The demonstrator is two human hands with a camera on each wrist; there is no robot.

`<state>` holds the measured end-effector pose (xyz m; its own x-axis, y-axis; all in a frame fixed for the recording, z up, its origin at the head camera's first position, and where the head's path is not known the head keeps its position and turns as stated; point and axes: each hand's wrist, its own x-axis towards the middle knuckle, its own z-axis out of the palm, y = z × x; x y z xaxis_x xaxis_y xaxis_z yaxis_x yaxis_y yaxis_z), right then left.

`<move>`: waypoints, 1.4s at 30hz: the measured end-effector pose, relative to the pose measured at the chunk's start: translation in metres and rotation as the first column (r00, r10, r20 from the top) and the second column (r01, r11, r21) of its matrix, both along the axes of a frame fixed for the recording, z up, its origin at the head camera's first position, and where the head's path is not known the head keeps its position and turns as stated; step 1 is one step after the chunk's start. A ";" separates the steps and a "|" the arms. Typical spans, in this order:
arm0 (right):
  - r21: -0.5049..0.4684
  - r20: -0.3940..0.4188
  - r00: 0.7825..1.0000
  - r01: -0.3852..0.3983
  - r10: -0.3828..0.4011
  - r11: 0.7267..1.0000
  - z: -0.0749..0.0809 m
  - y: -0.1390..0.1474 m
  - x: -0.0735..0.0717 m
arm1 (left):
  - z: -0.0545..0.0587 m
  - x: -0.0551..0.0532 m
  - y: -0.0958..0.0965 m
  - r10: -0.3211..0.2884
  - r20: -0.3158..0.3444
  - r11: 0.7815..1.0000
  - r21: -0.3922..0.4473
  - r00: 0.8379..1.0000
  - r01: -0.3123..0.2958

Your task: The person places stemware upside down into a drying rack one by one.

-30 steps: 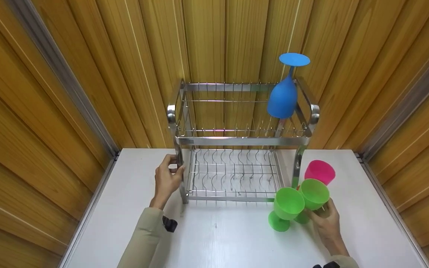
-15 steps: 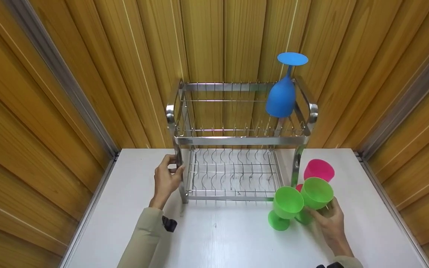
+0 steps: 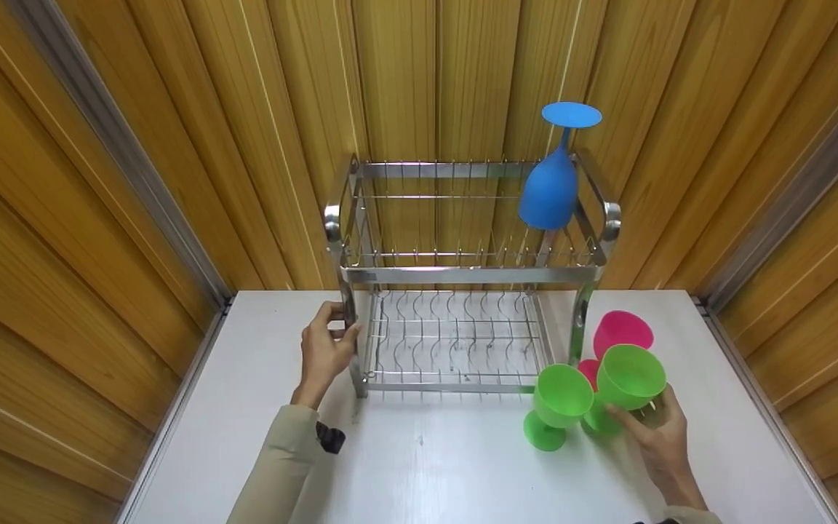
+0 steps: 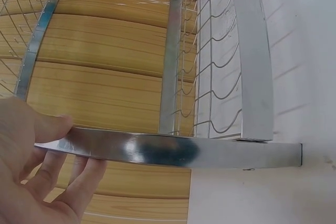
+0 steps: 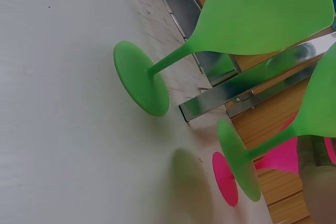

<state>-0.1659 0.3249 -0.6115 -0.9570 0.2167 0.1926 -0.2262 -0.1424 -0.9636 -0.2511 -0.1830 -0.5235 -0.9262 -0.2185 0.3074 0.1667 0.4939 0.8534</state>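
My left hand (image 3: 324, 356) grips the left front post of a two-tier metal dish rack (image 3: 470, 275). Thumb and fingers lie on either side of that post in the left wrist view. Over at the right, my right hand (image 3: 659, 440) holds a green plastic goblet (image 3: 631, 377) by its bowl, mouth upward. Whether its foot touches the table, I cannot tell. Just left of it stands another green goblet (image 3: 563, 397), upright. Behind the held one is a pink goblet (image 3: 623, 333), partly covered by it. A blue goblet (image 3: 551, 191) sits upside down on the rack's upper tier, right side.
The rack stands on a white table (image 3: 419, 458), against wood-panelled walls (image 3: 404, 80). Its lower tier (image 3: 455, 342) has wavy wire dividers. Metal rails (image 3: 179, 393) edge the table at both sides.
My right hand has shifted right with the held green goblet, widening the gap to the other green goblet and uncovering more of the pink goblet's foot. My left hand stays on the rack.
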 end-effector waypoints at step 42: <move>0.326 -0.217 0.954 -0.129 0.207 0.937 0.091 -0.018 0.012 | 0.046 0.048 0.018 -0.120 -0.083 0.993 0.006 0.989 0.121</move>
